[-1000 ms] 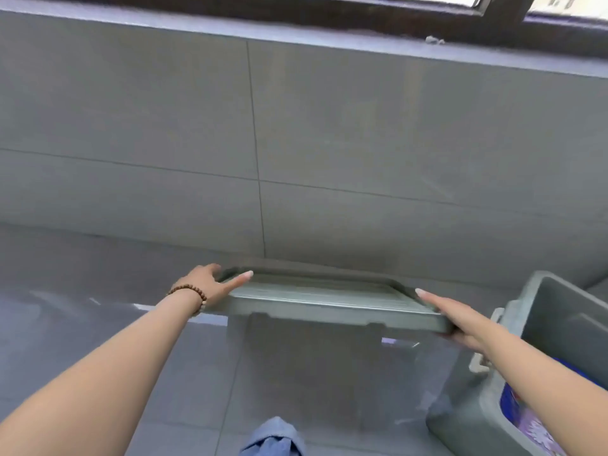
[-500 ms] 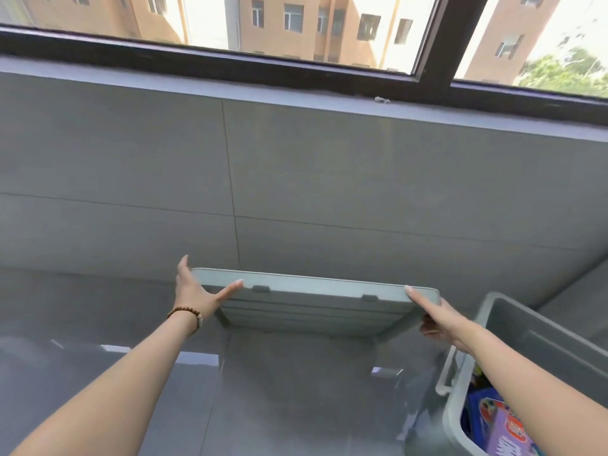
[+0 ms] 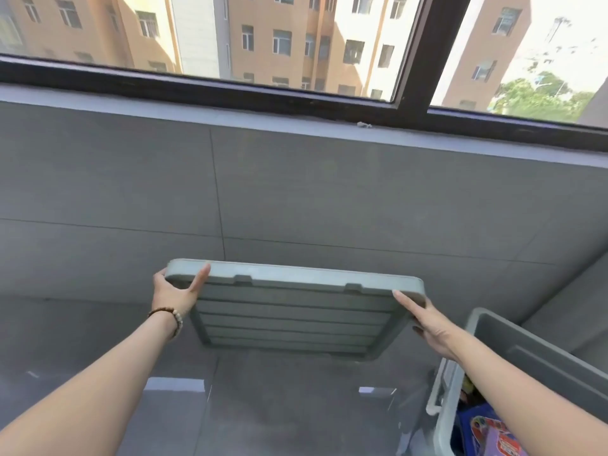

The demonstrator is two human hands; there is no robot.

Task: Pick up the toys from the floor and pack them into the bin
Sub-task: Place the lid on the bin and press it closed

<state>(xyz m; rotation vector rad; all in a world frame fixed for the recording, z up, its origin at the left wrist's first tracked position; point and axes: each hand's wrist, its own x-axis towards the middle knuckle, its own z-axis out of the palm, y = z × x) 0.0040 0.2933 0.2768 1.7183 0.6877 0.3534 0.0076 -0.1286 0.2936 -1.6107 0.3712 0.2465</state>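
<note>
I hold a grey-green bin lid (image 3: pixel 292 315) up in the air in front of me, its ribbed underside facing me. My left hand (image 3: pixel 176 292) grips its left corner, thumb laid over the near edge and fingers behind. My right hand (image 3: pixel 427 319) holds the right corner, thumb along the edge, fingers hidden behind the lid. The grey bin (image 3: pixel 513 343) stands open at the lower right. Inside it I see colourful toys (image 3: pixel 487 432), partly hidden by my right forearm.
A grey tiled wall (image 3: pixel 296 199) rises straight ahead, with a dark-framed window (image 3: pixel 418 60) above it. Glossy grey floor tiles (image 3: pixel 279 406) lie below the lid. The bin has a white handle (image 3: pixel 439 386) on its near left side.
The lid has risen off the floor and tilted so its ribbed underside now faces me. Both hands rose with it, and my view swung upward to take in the window.
</note>
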